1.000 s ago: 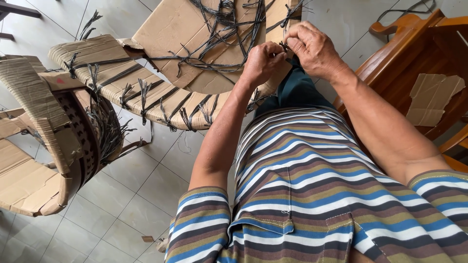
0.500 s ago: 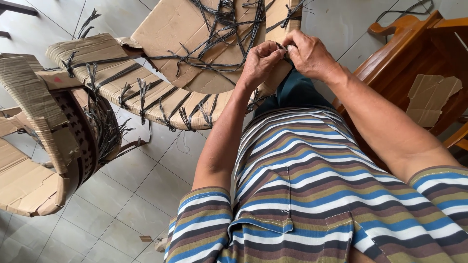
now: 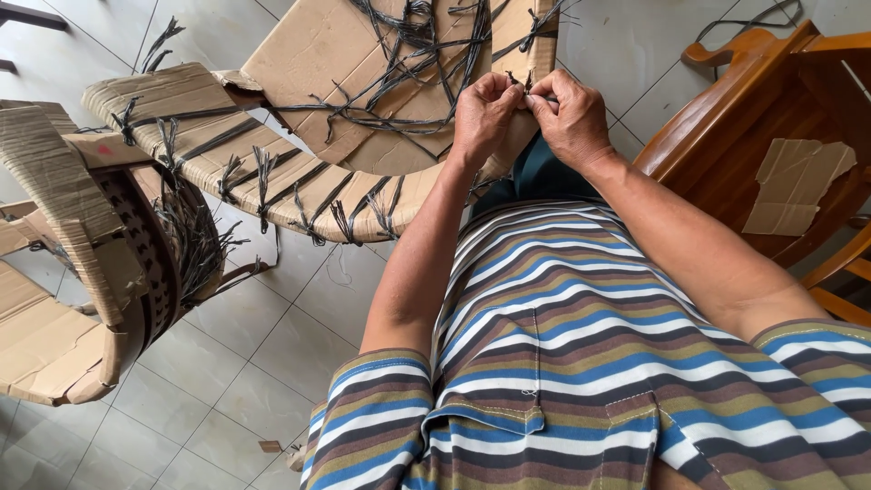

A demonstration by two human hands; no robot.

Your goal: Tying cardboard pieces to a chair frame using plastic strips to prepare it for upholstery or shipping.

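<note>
A cardboard-wrapped chair frame (image 3: 336,63) lies tipped in front of me, bound with many black strings. My left hand (image 3: 484,116) and my right hand (image 3: 570,116) meet at its near edge, fingertips pinched together on a short black string end (image 3: 522,82) that sticks up between them. Both thumbs and forefingers are closed on that string. The wrapped curved rail (image 3: 272,177) runs left from my left wrist, with several knotted string tufts along it.
A second cardboard-wrapped piece with dark woven banding (image 3: 109,245) stands at the left. A bare wooden chair (image 3: 771,118) with a cardboard scrap (image 3: 798,186) on its seat is at the right. Grey floor tiles (image 3: 254,354) lie below.
My two hands have drawn closer together and now pinch the string end between them. The view has shifted slightly.
</note>
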